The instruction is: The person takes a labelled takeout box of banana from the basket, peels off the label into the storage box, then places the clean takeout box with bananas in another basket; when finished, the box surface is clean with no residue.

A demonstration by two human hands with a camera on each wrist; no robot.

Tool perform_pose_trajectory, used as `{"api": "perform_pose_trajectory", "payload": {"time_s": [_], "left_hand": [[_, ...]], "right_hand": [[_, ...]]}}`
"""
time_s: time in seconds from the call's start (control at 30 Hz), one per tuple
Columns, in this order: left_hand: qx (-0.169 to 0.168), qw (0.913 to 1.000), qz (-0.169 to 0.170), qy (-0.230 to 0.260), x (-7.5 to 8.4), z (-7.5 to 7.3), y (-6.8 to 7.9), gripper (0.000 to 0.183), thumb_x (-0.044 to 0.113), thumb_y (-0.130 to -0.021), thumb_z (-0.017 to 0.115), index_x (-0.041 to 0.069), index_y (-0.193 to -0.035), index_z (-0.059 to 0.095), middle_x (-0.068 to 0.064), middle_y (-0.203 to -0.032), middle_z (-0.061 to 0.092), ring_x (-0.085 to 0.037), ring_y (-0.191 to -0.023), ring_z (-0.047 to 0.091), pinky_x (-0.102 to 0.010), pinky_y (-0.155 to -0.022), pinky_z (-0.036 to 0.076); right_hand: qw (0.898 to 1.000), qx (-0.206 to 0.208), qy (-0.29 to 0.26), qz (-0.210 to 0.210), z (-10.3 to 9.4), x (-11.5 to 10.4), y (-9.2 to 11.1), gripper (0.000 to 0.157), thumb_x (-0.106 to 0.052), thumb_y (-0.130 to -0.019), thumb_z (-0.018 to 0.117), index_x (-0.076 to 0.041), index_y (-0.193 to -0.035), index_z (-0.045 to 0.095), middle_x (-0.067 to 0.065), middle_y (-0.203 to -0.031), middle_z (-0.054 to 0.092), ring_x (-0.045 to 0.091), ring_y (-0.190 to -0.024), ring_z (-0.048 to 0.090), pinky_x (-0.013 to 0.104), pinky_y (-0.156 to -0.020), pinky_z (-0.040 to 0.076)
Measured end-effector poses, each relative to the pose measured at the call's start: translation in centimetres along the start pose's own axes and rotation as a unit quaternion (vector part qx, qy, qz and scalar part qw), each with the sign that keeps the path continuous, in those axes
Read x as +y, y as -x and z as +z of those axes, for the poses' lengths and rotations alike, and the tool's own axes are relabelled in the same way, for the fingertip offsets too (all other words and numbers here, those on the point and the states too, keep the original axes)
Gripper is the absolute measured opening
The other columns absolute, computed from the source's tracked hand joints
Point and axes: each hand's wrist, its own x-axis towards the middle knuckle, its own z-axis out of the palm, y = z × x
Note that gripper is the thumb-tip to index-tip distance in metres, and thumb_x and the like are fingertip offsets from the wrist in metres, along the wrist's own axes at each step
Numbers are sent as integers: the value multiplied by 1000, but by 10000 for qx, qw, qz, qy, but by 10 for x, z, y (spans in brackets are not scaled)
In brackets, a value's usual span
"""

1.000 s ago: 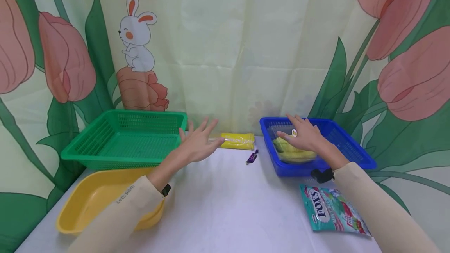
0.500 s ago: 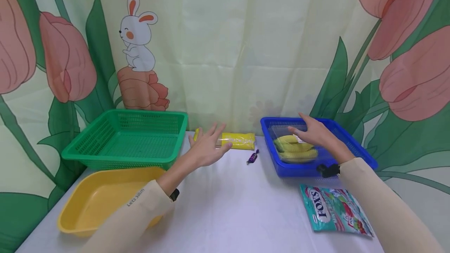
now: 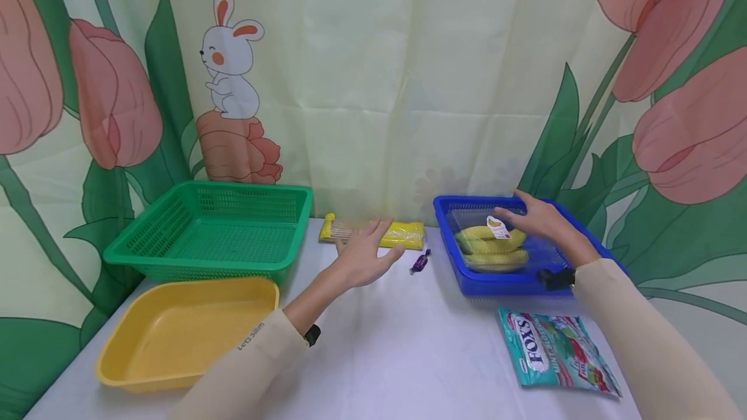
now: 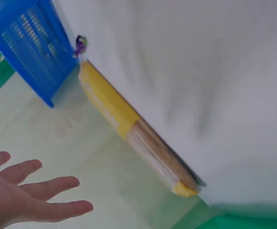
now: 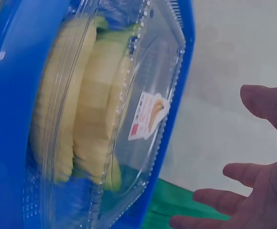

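Note:
My left hand hovers open, fingers spread, just in front of a yellow packet of thin sticks lying at the back of the white table; the left wrist view shows the packet and the hand apart. My right hand is open above a blue basket, over the right side of a clear box of bananas inside it. In the right wrist view the box lies apart from the fingers.
A green basket stands at back left, a yellow tray in front of it. A small purple candy lies between packet and blue basket. A Fox's candy bag lies at front right. A printed curtain hangs close behind.
My left hand has moved right and forward toward the yellow packet. My right hand has drawn off the banana box to the basket's right side, uncovering the bananas and label.

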Motion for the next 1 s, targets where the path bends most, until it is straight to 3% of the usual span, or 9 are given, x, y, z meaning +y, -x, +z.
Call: {"api": "perform_pose_trajectory", "payload": {"time_s": [0.3,0.47,0.7,1.0], "left_hand": [[-180,9990,147,370,20,21,-4,73,58,-106,47,31,-170,25,-8,-178,24,-59,-158,22,-87,-118,17],[-146,9967,352,719,29,34,-8,72,53,-106,49,27,-169,28,-9,-177,27,-51,-159,29,-85,-118,24],[-22,9881,713,1364,40,51,-13,68,39,-108,53,13,-167,33,-9,-174,34,-28,-163,32,-51,-132,30],[-133,9808,561,1864,54,69,-17,62,34,-108,54,16,-165,39,-9,-172,40,-30,-160,38,-51,-129,36]], "right_hand": [[9996,-111,40,272,-5,18,-7,106,-72,-105,39,8,-166,6,46,-165,14,69,-149,19,81,-117,28],[9990,-191,13,414,-6,29,-7,104,-68,-106,38,15,-163,9,48,-163,13,70,-148,18,81,-118,27],[9973,-264,-116,672,-6,44,-8,98,-62,-109,33,19,-160,13,50,-161,15,71,-146,19,79,-118,29],[9933,-654,-527,796,-9,56,-6,95,-58,-110,34,23,-157,14,51,-159,14,71,-145,22,77,-118,33]]}}
